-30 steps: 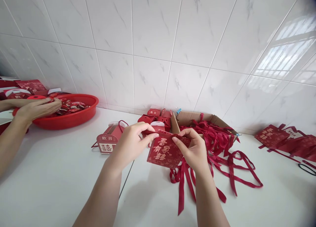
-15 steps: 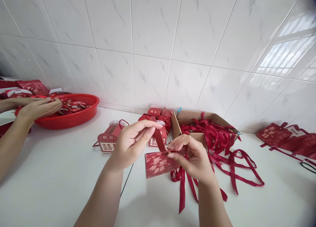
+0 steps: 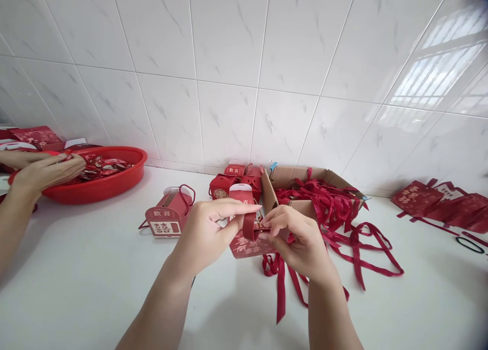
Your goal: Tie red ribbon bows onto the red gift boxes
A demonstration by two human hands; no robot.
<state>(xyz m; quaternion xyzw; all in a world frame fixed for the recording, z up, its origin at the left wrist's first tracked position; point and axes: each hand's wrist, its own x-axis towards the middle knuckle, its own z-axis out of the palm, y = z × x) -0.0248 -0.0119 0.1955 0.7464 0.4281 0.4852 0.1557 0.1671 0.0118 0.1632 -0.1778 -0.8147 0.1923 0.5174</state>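
A small red gift bag (image 3: 249, 247) with pale lettering hangs between my hands above the table. My left hand (image 3: 215, 233) is closed in a pinch on its dark red strap (image 3: 249, 228), which curves in a short loop. My right hand (image 3: 299, 233) grips the bag's top edge near a small gold-coloured piece. My right fingers hide part of that edge. Behind my left hand stands a red box with a cord handle (image 3: 168, 215). Dark red ribbons (image 3: 324, 200) spill out of a cardboard box (image 3: 295, 176) past my right hand.
At left, another person's hands (image 3: 49, 175) work over a red plastic basket (image 3: 95, 187) of small wrapped packets. Several red boxes (image 3: 236, 180) stand near the tiled wall. Red bags (image 3: 415, 200) and black-handled scissors (image 3: 469, 245) lie at the right.
My left hand has brought the strap's free end down and inward, bending it into a tighter loop by the bag's top. The view has shifted slightly.
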